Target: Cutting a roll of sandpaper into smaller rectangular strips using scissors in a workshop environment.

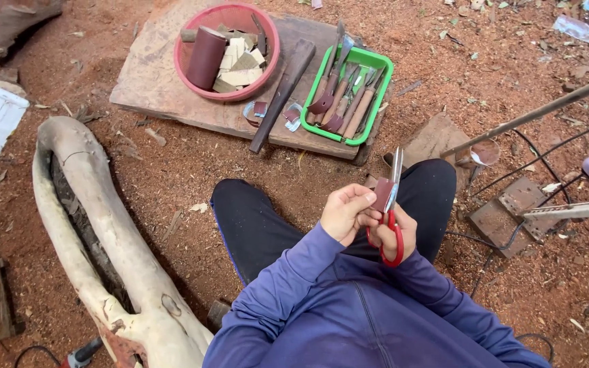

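My left hand pinches a small reddish-brown piece of sandpaper above my lap. My right hand grips red-handled scissors, blades pointing up and away, set against the edge of the sandpaper piece. Both hands are close together over my dark trousers, with blue sleeves reaching to the wrists.
A wooden board ahead carries a red bowl of sandpaper rolls and blocks, a wooden mallet and a green tray of carving tools. A pale carved log lies left. Metal brackets, cables and a rod lie right on red dirt.
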